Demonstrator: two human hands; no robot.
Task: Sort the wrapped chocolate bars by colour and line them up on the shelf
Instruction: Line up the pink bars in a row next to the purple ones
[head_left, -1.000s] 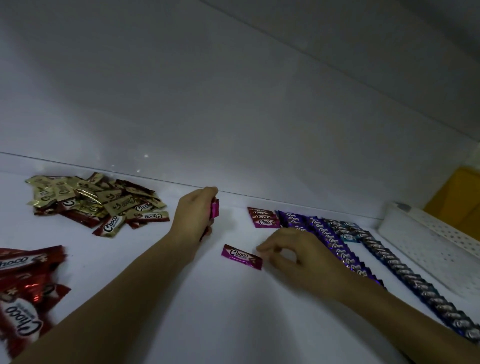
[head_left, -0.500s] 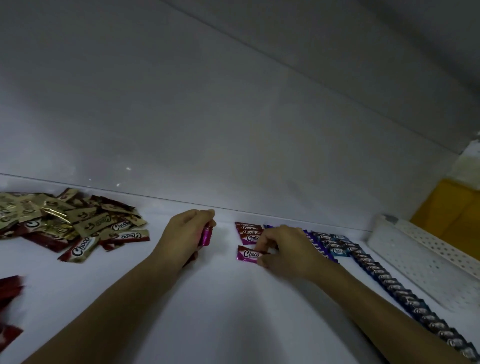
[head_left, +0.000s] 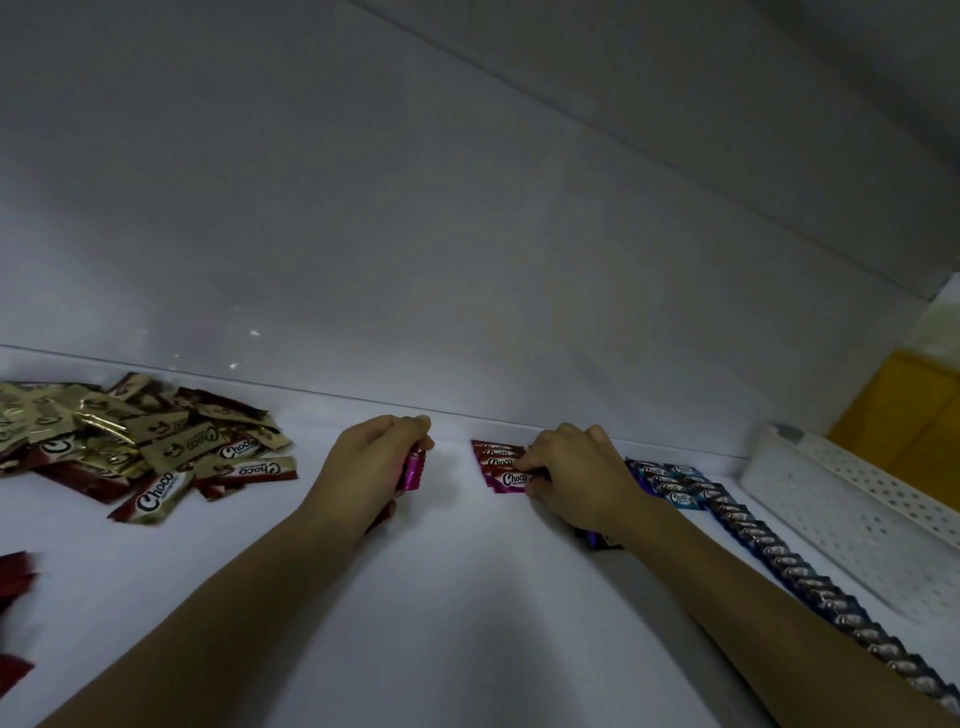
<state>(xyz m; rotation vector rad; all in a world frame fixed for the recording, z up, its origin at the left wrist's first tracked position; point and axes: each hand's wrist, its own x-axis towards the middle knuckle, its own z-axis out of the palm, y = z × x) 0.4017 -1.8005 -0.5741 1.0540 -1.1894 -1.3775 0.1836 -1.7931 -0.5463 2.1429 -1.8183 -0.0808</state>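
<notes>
**Right hand brings the pink bar up to its row**

Right hand (head_left: 576, 478) has travelled from the open shelf toward the back wall since a second ago, and the pink bar (head_left: 511, 479) has gone with it. It now sits tucked against the front of the pink row (head_left: 493, 452), overlapping the bar behind. Curled fingertips pinch its right end. Left hand (head_left: 371, 467) has barely budged, its fist closed round a small bunch of pink bars (head_left: 414, 470) held on edge, one crimped end poking out beyond the fingers.

Around them, a loose gold and brown heap (head_left: 135, 441) lies far left near the back wall (head_left: 467, 234), well apart from the left hand. Red wrappers (head_left: 15, 571) peek in at the left edge, blurred. Just right of the right hand, blue bars (head_left: 675, 486) sit in a short row, and a long dark-blue line (head_left: 779, 556) runs from there toward the near right corner. Purple wrappers (head_left: 597, 538) show only as a sliver under the right wrist; the hand and forearm cover the rest. A white perforated basket (head_left: 857, 499) stands beside the dark-blue line, with something yellow (head_left: 904, 415) behind it.

That pinched bar lies flat on the shelf (head_left: 467, 597), long axis running left to right, roughly along the back wall, its Choco lettering upright to the camera. Its row runs from the wall toward the person.
</notes>
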